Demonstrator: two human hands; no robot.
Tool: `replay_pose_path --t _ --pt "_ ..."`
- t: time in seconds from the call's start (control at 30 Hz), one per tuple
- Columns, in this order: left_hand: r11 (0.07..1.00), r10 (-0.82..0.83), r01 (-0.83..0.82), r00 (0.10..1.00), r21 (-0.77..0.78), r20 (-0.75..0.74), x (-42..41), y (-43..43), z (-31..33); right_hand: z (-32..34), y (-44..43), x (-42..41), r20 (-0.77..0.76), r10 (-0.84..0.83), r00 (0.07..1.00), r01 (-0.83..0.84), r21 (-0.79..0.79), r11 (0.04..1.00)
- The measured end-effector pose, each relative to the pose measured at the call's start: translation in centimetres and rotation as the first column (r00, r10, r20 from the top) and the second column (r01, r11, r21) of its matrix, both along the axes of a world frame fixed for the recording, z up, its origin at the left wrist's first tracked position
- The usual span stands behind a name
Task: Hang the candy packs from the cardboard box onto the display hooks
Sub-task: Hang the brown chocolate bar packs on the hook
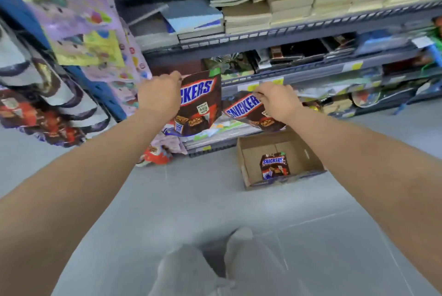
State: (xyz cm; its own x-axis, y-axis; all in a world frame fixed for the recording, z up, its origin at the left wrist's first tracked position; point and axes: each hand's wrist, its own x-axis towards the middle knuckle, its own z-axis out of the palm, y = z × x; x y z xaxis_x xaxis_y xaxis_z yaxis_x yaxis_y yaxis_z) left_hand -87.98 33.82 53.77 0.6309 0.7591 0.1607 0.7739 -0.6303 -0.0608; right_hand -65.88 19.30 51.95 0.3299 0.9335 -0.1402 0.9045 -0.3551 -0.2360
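Two pinching grips — left hand [159, 98] holds upright pack [203, 109], right hand [278, 102] tilted pack [244, 109] (tops).

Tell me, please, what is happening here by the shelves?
A person stands at the shelves restocking candy. The left grip pinches one Snickers pack by its top edge, and the right grip pinches a second pack the same way. Neither is on a hook yet. A third pack lies in the box on the floor.
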Motion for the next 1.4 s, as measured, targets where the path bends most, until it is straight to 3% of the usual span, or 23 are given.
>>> replay_pose_path --t 0.13,0.23,0.37,0.47,0.6,0.67,0.8,0.9,1.03,1.2,1.27,1.4 --pt "0.993 0.106 -0.103 0.993 0.062 -0.048 -6.5 2.2 2.2 1.4 3.8 -5.6 -0.029 0.184 0.982 -0.184 0.012 0.983" --pt "0.979 0.160 -0.163 0.987 0.121 0.035 -12.7 3.9 3.9 3.2 6.7 -11.5 -0.092 0.259 0.961 -0.250 0.102 0.963" --pt "0.961 0.180 -0.192 0.981 0.199 0.075 -19.8 5.8 5.2 4.9 10.0 -19.3 -0.434 0.217 0.874 -0.099 0.278 0.955" --pt "0.954 0.189 -0.208 0.976 0.217 0.105 -23.8 7.6 5.5 6.7 12.1 -24.6 -0.573 0.236 0.785 -0.140 0.206 0.968" --pt "0.937 0.331 -0.332 0.943 0.106 0.029 -28.6 10.2 5.2 8.2 14.4 -30.1 -0.299 0.418 0.858 -0.455 -0.062 0.888" --pt "0.900 0.432 -0.433 0.901 0.050 0.033 -30.9 11.4 5.2 8.1 15.3 -32.0 -0.306 0.432 0.849 -0.478 -0.093 0.873" --pt "0.903 0.421 -0.422 0.907 0.082 0.027 -34.7 13.8 4.6 7.3 18.2 -34.6 -0.462 0.395 0.794 -0.448 -0.006 0.894" --pt "0.915 0.390 -0.399 0.911 0.051 0.132 -36.6 15.3 4.5 6.5 21.6 -36.2 -0.466 0.406 0.786 -0.410 0.098 0.907" --pt "0.948 0.314 -0.317 0.937 -0.007 0.153 -38.0 16.7 5.1 6.2 26.0 -38.3 -0.555 0.429 0.713 -0.411 0.165 0.896" --pt "0.950 0.314 -0.309 0.929 -0.054 0.196 -39.3 18.5 4.7 5.8 29.8 -40.5 -0.475 0.469 0.744 -0.439 0.181 0.880" --pt "0.924 0.382 -0.361 0.886 -0.126 0.265 -40.1 19.4 4.3 5.7 30.6 -41.3 -0.478 0.453 0.753 -0.421 0.181 0.889" --pt "0.837 0.542 -0.472 0.782 -0.275 0.308 -40.9 22.1 4.0 5.8 32.3 -43.7 -0.333 0.443 0.833 -0.404 0.182 0.897"
